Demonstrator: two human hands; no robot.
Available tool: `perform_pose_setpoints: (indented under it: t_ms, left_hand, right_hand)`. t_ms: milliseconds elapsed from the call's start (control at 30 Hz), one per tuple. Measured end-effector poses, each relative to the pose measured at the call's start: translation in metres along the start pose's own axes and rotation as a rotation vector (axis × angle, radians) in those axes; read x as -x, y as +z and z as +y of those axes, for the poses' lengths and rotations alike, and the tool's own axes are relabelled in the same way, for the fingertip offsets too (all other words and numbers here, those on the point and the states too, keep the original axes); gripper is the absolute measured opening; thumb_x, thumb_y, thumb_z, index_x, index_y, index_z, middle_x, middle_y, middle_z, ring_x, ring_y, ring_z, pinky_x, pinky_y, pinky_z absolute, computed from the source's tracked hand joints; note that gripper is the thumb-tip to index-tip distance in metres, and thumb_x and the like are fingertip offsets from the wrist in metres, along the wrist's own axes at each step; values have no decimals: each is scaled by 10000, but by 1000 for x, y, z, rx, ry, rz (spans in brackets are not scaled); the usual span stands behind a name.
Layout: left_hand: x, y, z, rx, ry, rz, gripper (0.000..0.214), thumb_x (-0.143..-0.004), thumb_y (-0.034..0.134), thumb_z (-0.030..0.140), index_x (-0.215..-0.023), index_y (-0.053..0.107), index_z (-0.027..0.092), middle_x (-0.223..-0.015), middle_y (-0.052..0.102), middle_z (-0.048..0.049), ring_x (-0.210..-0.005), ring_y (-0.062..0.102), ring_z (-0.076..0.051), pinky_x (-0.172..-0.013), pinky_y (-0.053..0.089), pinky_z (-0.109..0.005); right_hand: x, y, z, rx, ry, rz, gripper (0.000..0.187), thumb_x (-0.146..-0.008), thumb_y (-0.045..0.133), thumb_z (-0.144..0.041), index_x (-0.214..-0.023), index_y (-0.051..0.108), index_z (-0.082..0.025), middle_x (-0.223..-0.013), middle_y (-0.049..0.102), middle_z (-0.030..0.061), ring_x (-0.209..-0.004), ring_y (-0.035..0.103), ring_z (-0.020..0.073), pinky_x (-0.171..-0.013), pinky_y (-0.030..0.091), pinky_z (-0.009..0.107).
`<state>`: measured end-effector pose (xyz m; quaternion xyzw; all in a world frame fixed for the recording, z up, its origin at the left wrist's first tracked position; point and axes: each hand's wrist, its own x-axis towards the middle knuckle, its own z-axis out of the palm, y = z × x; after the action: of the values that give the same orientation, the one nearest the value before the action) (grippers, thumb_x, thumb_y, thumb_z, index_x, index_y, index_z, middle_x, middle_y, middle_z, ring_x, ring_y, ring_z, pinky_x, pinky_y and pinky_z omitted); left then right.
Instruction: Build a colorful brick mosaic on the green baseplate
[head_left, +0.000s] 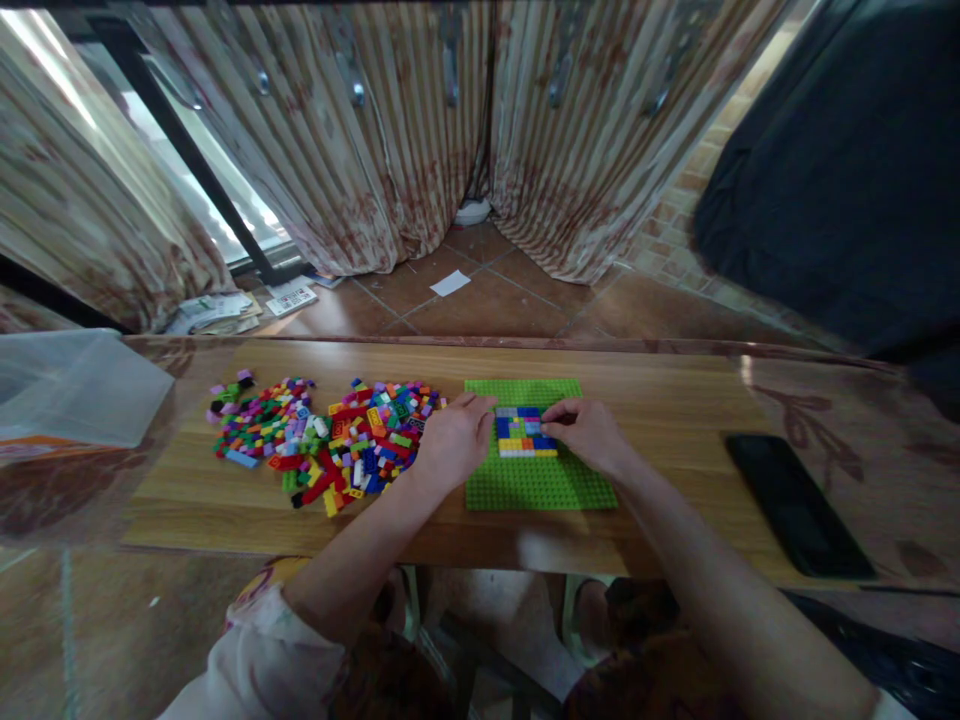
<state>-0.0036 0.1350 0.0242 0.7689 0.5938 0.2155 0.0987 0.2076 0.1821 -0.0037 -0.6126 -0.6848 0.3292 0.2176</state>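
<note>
A green studded baseplate (540, 490) lies on the wooden table, bearing a flat block of toy bricks (517, 443) in blue, yellow, white, orange and other colours. At the block's right edge my right hand (589, 432) is closed in a pinch on a small toy brick, mostly hidden by the fingertips. Over the plate's left edge rests my left hand (456, 442), its fingers loosely bent and apart beside the block, with nothing visible in them. Just left of it spreads a heap of loose toy bricks (375, 435) in many colours.
A second pile of smaller bricks (266, 420) lies further left on the table (675, 400). A translucent plastic bin (82, 385) stands at the far left. On the right lies a black phone-like slab (795, 505). Curtains (397, 150) hang beyond the table.
</note>
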Motion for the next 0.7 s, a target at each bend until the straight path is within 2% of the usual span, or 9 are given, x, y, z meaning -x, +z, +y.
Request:
perform_pose_setpoints:
  t_ms: [167,333,467,533,600,700]
  left_hand:
    - [-5,-14,-11,60,-26,101,289,-904,454,191,-1108,656,159,-928,682,-67,-782,629,-153,-764,505,-270]
    - [-8,-40,-40,128,-122,313,272,-879,483,197,-1065,677,153,-926,698,-57,-795,628,-144,-772,496,-252]
    - [-8,-55,-56,126,-197,394,270,-861,493,195,-1037,689,136,-916,704,-59,-782,626,-142,-780,493,-250]
    - [-8,-59,-58,124,-214,403,271,-858,491,193,-1034,689,135,-917,706,-58,-756,621,-136,-766,493,-245]
    - [-8,-61,-58,122,-225,403,270,-861,486,193,-1032,688,137,-923,709,-58,-745,620,-134,-757,493,-242]
    - [-8,-60,-59,113,-226,392,269,-870,484,199,-1037,686,141,-942,712,-60,-787,632,-144,-766,491,-245]
  right_hand:
    - [1,0,1,24,-17,-1,125,-690,672,-250,-768,732,-173,-719,707,23,-655,615,153,-621,445,260]
    - [0,-4,3,1,-35,-4,155,-685,669,-308,-757,732,-187,-720,707,17,-664,617,161,-630,448,271]
    - [1,-6,0,-40,-5,0,192,-708,642,-352,-748,728,-185,-709,711,27,-662,626,178,-627,452,282]
    - [3,-5,-5,-36,8,77,225,-741,613,-375,-759,722,-180,-717,711,41,-659,626,186,-622,456,291]
    - [7,-1,-11,1,-28,225,236,-777,586,-380,-768,709,-179,-728,703,52,-651,615,185,-630,461,301]
    - [18,12,-24,34,-222,380,225,-832,550,-368,-782,679,-190,-767,681,52,-671,602,176,-657,477,306]
